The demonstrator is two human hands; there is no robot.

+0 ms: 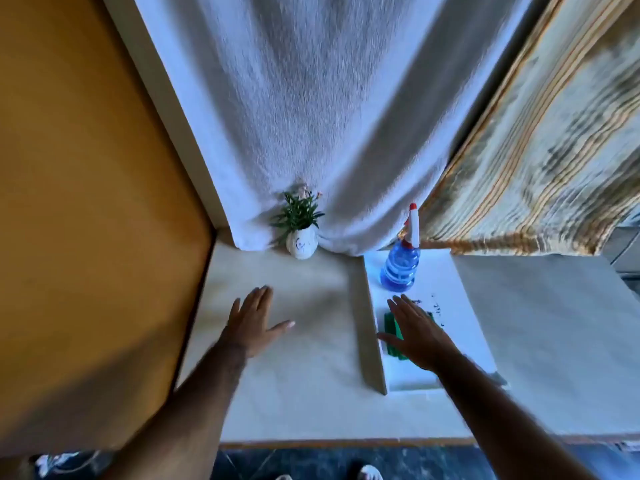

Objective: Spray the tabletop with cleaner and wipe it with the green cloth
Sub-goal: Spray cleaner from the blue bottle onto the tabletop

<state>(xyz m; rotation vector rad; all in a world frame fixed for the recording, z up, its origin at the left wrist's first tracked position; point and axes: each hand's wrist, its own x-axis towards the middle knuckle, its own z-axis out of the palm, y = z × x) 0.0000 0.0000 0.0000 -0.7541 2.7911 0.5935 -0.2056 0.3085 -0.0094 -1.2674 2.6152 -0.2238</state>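
Note:
A blue spray bottle [401,265] with a red and white trigger head stands upright on a white board [446,306] at the back right of the pale tabletop [304,382]. A folded green cloth [391,327] lies on that board, in front of the bottle. My right hand [417,336] hovers flat over the cloth with fingers spread, covering most of it; I cannot tell whether it touches. My left hand [254,320] is held flat and open over the bare tabletop to the left, holding nothing.
A small white pot with a green plant [300,233] stands at the back by a hanging white towel [311,116]. A striped curtain [540,150] hangs at right. An orange panel [86,202] walls the left side. A beige strip [367,327] runs beside the board.

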